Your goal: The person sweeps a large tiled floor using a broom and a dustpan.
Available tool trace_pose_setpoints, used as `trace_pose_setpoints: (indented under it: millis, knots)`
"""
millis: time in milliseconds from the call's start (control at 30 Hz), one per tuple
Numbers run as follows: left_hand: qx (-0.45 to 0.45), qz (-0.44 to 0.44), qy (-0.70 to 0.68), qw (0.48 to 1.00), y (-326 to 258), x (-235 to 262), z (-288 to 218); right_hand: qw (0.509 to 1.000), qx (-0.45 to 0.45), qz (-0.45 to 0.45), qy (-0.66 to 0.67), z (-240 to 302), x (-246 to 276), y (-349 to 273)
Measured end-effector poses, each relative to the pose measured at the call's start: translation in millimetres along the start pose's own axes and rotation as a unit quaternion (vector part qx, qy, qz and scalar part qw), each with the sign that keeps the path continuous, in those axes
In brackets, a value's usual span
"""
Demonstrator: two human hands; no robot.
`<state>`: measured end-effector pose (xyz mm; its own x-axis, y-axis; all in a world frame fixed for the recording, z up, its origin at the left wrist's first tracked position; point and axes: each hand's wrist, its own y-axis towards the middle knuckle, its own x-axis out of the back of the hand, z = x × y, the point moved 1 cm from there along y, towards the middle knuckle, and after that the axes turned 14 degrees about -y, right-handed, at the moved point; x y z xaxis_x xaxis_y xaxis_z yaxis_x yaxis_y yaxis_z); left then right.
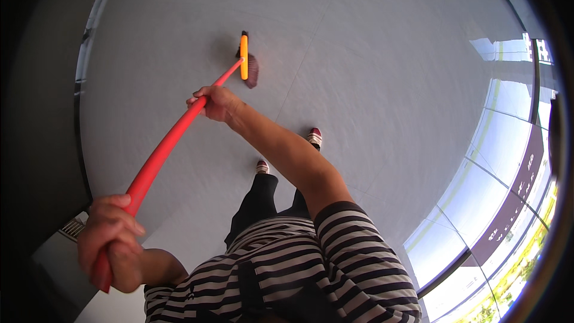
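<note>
A broom with a long red handle (162, 151) slants across the view from lower left to upper middle. Its head (244, 58) is yellow and black, with dark reddish-brown bristles resting on the grey floor ahead of me. Near the top end of the handle, my left hand (113, 242) is closed around it at the lower left. My right hand (214, 103) reaches across and grips the handle further down, closer to the broom head. The right palm faces away and is hidden.
The smooth grey floor (382, 72) carries thin joint lines. My feet in red and white shoes (314, 137) stand below the broom. A dark wall (42, 113) with a pale base strip runs along the left. Bright glass panels and a dark mat (508, 203) lie at the right.
</note>
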<state>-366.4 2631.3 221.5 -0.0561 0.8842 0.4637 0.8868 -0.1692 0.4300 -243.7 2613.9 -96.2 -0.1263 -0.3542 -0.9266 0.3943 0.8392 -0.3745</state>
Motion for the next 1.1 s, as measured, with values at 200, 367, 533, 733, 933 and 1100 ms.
trace_pose_setpoints:
  millis: [200, 367, 533, 733, 933, 1100]
  knots:
    - [-0.129, 0.025, -0.13, 0.983, -36.3, 83.9, -44.1, 1.0, 0.018, 0.001, 0.012, -25.1, -78.5, -90.0]
    - [0.037, -0.072, -0.372, 0.925, -11.6, 46.7, 24.4, 0.977, 0.134, -0.154, 0.054, -19.9, 16.4, -181.0]
    - [0.342, 0.003, -0.522, 0.782, -33.7, -136.8, 129.3, 0.888, 0.237, -0.377, 0.115, -16.9, 223.2, -310.3]
    - [0.421, 0.252, -0.493, 0.719, -61.9, -319.4, 99.4, 0.734, 0.317, -0.565, 0.207, -16.7, 383.9, -464.2]
    - [0.368, 0.143, -0.505, 0.767, -5.2, -289.5, 113.2, 0.799, 0.262, -0.525, 0.131, 70.9, 347.6, -385.3]
    - [0.336, -0.03, -0.451, 0.826, 32.9, -172.2, 137.1, 0.89, 0.185, -0.416, -0.013, 152.6, 258.7, -230.2]
